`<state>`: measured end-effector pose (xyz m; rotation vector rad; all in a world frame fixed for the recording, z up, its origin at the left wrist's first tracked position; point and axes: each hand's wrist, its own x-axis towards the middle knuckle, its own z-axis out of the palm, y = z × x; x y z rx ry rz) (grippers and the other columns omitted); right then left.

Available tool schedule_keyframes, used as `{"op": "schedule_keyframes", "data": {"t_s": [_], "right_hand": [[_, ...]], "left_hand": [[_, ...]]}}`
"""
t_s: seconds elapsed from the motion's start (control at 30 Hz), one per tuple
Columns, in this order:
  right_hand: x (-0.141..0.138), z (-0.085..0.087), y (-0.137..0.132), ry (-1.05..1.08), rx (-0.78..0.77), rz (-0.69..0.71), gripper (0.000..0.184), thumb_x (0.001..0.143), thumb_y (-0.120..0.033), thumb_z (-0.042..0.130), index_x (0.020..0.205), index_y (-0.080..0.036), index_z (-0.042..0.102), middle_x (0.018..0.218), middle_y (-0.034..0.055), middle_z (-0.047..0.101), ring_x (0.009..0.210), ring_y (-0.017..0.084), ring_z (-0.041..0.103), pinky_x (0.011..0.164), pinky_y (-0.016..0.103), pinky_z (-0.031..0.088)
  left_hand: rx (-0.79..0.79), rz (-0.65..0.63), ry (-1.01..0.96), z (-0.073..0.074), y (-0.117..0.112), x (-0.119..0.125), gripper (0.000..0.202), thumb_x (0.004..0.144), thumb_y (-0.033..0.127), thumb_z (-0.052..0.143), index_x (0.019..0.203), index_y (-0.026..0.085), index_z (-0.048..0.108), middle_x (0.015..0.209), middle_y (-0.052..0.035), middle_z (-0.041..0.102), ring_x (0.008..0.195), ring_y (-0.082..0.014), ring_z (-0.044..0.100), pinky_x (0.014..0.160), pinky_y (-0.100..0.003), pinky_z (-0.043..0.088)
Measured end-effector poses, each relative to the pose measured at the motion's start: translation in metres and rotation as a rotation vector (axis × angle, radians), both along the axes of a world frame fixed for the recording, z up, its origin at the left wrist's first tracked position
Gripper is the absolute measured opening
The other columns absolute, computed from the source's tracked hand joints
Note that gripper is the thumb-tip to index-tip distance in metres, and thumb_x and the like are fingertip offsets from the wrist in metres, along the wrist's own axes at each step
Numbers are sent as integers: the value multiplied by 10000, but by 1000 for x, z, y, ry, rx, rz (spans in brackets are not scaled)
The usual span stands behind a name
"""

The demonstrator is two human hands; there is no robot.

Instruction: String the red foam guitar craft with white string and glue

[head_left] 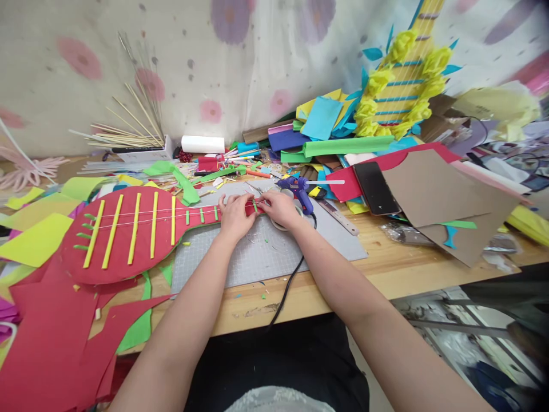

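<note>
A red paper lute (122, 246) lies at the left and centre of the table, with yellow strips across its round body and short green strips along its neck. Thin white strings (193, 211) run lengthwise over it. My left hand (235, 216) presses on the neck, its thumb and fingers closed about it. Beside it, my right hand (282, 208) pinches at the neck's end, where the strings come up to its fingertips. The exact grip there is partly hidden by the fingers. A roll of tape (281, 226) sits under my right wrist.
Beneath the neck lies a grey cutting mat (206, 263). A purple glue gun (300, 191) rests behind my right hand, its black cord (288, 289) trailing off the front edge. Further right are a steel ruler (341, 217), a phone (376, 189) and brown card (441, 189). Paper scraps (38, 240) crowd the left.
</note>
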<state>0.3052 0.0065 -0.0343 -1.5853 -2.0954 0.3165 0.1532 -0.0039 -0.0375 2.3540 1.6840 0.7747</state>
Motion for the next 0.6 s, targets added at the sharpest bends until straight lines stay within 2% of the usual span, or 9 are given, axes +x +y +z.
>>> {"op": "schedule_keyframes", "data": {"t_s": [0.27, 0.43, 0.6], "right_hand": [[-2, -7, 3, -1, 45, -34, 178, 845, -284, 506, 898, -208, 657, 928, 34, 680, 860, 181, 587, 697, 275, 377], [1, -6, 1, -12, 49, 3, 179, 837, -253, 507, 926, -213, 657, 965, 30, 680, 874, 176, 587, 717, 273, 375], [-2, -6, 1, -46, 49, -23, 196, 857, -269, 483, 927, -213, 657, 964, 44, 681, 880, 186, 590, 704, 279, 368]], "left_hand": [[-3, -4, -1, -2, 2, 0, 380, 751, 345, 606, 1119, 255, 567, 1163, -37, 645, 1139, -248, 514, 1107, -499, 157], [-7, -1, 0, -2, 1, 1, 384, 751, 341, 604, 1124, 258, 563, 1174, -36, 641, 1147, -244, 512, 1116, -495, 143], [-11, 2, 5, -1, 0, 1, 385, 748, 336, 607, 1124, 262, 560, 1186, -36, 637, 1149, -248, 513, 1116, -501, 140]]}}
